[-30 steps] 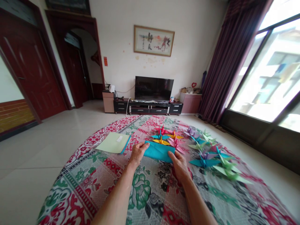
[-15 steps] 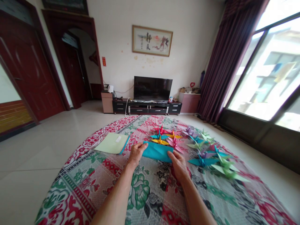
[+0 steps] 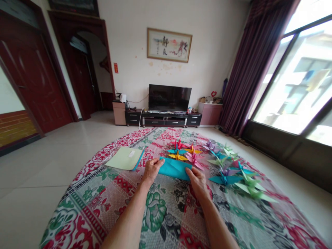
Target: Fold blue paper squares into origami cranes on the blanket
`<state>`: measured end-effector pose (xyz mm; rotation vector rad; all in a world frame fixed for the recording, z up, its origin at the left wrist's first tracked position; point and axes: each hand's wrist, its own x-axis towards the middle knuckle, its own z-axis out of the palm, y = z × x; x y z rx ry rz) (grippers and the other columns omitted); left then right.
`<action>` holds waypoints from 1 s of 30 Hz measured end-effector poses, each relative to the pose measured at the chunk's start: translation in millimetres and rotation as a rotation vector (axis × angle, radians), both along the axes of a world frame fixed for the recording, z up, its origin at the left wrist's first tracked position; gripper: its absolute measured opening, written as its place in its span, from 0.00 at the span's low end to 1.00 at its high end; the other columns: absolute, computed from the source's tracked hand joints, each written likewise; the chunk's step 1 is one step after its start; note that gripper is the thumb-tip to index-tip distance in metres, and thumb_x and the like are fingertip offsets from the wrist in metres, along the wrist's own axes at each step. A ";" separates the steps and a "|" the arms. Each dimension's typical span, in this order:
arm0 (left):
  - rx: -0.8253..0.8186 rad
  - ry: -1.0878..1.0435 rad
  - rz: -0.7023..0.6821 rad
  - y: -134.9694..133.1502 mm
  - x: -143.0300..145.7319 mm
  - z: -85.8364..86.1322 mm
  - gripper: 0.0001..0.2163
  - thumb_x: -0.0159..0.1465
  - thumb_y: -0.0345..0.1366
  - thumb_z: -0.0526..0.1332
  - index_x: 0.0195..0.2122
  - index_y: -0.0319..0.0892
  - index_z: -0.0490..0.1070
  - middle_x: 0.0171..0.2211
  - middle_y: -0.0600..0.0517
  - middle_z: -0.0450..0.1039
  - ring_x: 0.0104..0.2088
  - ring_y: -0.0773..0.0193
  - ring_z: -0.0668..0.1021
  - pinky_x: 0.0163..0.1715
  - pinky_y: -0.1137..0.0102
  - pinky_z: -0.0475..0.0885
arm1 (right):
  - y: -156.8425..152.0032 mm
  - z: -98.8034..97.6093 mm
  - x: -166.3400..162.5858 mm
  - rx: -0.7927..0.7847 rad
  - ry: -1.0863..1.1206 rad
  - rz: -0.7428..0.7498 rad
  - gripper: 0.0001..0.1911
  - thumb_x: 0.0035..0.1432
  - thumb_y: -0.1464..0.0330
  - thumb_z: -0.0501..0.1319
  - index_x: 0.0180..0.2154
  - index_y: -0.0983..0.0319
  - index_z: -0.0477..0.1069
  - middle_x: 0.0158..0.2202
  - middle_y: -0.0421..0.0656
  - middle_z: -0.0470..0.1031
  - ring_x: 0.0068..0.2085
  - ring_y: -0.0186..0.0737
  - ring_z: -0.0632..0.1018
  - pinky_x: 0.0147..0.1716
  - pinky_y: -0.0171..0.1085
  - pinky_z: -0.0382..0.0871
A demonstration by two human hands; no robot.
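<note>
A folded teal paper sheet (image 3: 175,167) lies on a floral cloth (image 3: 160,211) spread over the floor. My left hand (image 3: 152,170) pinches the sheet's left end with curled fingers. At the right end, my right hand (image 3: 197,178) presses down on its near corner, fingers bent. Just beyond the sheet sit several folded paper cranes in red, yellow, teal and pink (image 3: 183,151).
A stack of pale green paper (image 3: 125,158) rests on the cloth to the left. More paper cranes (image 3: 233,169) in teal, green and purple line the right side. A TV stand (image 3: 166,118) stands by the far wall; curtains and a large window are on the right.
Both hands stay on the teal sheet; they have shifted only slightly, and the view has moved a little.
</note>
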<state>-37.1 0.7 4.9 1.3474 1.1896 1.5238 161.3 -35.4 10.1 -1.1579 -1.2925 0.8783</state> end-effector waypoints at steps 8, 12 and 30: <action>0.023 0.087 0.032 2.1 0.5 -1.9 0.20 0.50 0.48 0.60 0.14 0.41 0.52 0.15 0.59 0.46 0.19 0.73 0.53 0.18 0.75 0.48 | 2.6 -1.5 -1.0 0.047 -0.088 -0.086 0.16 0.45 0.56 0.58 0.20 0.63 0.68 0.17 0.36 0.61 0.21 0.31 0.59 0.20 0.31 0.52; 0.016 0.112 0.040 0.6 0.7 -0.9 0.19 0.51 0.47 0.59 0.14 0.41 0.52 0.15 0.59 0.46 0.19 0.72 0.53 0.19 0.75 0.49 | 3.2 -2.9 0.1 0.069 -0.139 -0.102 0.16 0.46 0.56 0.57 0.20 0.63 0.68 0.17 0.36 0.61 0.21 0.31 0.59 0.20 0.31 0.52; 0.146 0.876 0.342 -1.2 5.9 -18.4 0.12 0.57 0.37 0.55 0.18 0.40 0.68 0.24 0.50 0.67 0.28 0.66 0.68 0.31 0.72 0.60 | 6.6 -15.7 -9.0 0.127 -0.739 -0.349 0.14 0.51 0.64 0.52 0.27 0.61 0.75 0.28 0.43 0.71 0.31 0.38 0.70 0.32 0.34 0.61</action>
